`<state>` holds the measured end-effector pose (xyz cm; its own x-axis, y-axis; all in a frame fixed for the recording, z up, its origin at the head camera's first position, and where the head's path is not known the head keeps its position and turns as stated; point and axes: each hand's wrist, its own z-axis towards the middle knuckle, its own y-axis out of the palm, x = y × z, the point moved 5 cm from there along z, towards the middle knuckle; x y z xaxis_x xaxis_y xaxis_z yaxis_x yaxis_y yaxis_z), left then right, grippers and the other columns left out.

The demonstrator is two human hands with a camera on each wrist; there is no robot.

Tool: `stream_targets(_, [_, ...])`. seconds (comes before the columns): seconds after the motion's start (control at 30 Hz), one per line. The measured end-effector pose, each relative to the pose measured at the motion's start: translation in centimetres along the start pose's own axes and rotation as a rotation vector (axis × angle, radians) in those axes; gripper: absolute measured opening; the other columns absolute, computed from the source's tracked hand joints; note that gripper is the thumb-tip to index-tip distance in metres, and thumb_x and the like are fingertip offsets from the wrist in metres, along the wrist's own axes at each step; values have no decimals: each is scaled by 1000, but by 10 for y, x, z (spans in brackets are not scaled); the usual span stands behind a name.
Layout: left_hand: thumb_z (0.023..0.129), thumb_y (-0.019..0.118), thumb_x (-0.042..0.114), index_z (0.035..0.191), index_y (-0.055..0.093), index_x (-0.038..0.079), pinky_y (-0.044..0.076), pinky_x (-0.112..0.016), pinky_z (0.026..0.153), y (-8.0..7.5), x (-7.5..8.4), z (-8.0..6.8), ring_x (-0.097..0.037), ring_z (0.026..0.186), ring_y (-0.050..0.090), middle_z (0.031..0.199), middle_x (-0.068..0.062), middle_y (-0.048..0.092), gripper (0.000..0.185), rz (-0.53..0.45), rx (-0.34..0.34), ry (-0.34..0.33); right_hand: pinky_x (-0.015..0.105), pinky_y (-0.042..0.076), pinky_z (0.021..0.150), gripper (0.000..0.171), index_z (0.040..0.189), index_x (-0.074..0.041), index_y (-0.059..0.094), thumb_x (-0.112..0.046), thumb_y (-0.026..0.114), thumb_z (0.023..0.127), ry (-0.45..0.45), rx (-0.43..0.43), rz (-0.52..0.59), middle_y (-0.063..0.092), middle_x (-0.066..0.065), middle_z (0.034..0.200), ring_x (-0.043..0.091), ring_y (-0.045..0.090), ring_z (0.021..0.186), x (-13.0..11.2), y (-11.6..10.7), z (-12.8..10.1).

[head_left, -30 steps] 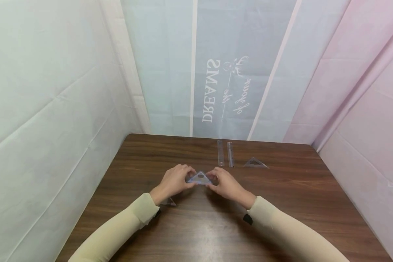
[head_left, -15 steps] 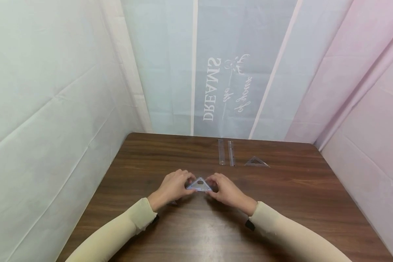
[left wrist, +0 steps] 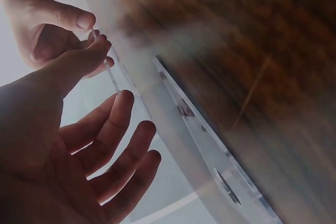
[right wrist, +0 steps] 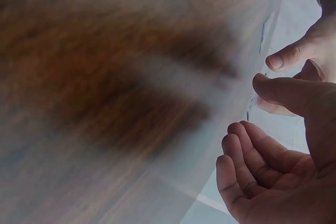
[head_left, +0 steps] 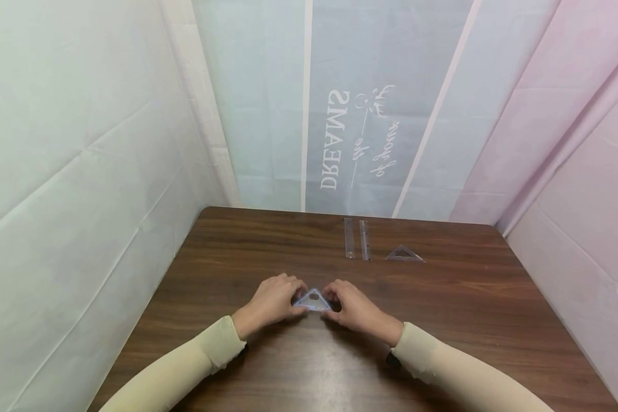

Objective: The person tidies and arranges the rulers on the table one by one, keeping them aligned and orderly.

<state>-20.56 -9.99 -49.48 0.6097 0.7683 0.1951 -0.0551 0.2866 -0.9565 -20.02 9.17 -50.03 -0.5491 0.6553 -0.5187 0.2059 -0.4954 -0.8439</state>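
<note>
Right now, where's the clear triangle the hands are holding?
In the head view, the clear triangle is pinched between the left hand and right hand, low over the wooden table near its middle, nearer the person than the two rulers.

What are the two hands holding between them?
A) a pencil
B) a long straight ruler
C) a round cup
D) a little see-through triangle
D: the left hand and the right hand each pinch an end of a small clear triangle just above the wooden table.
</note>
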Motion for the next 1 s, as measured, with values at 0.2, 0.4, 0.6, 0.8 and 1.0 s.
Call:
stream_targets(0.2, [85,91,47,106,77,19,43,-24,65,1,2,-4,-7,76,51,86,11,65,38,9,-15,11,29,52,78,30,110,-4,72,-15,90,89,-23,-18,10,65,0,100,13,57,90,-4,4,-1])
stream_targets(0.4, [85,90,49,106,76,20,44,-26,65,0,3,-8,-9,78,52,92,9,66,39,41,-46,5,31,50,80,31,112,-7,73,-21,90,90,-22,-38,-28,65,-2,101,11,57,90,-7,7,-2])
stream_targets(0.6, [85,91,49,107,75,20,48,-29,67,-2,6,-9,-12,79,55,96,7,67,39,55,-58,8,34,51,82,33,113,-8,73,-23,91,89,-27,-44,-57,63,-2,101,12,57,90,-8,9,-2])
stream_targets(0.8, [86,90,51,109,76,19,52,-31,70,-2,9,-11,-14,84,60,101,5,69,41,75,-72,14,36,52,83,35,114,-7,73,-23,91,89,-49,-29,-90,64,0,104,12,58,92,-10,11,-5])
stream_targets(1.0, [85,91,51,108,76,19,52,-30,70,0,10,-13,-13,84,60,102,6,68,42,91,-64,20,35,50,80,34,113,-7,73,-23,91,89,-65,-18,-118,64,1,103,11,54,90,-13,11,-8])
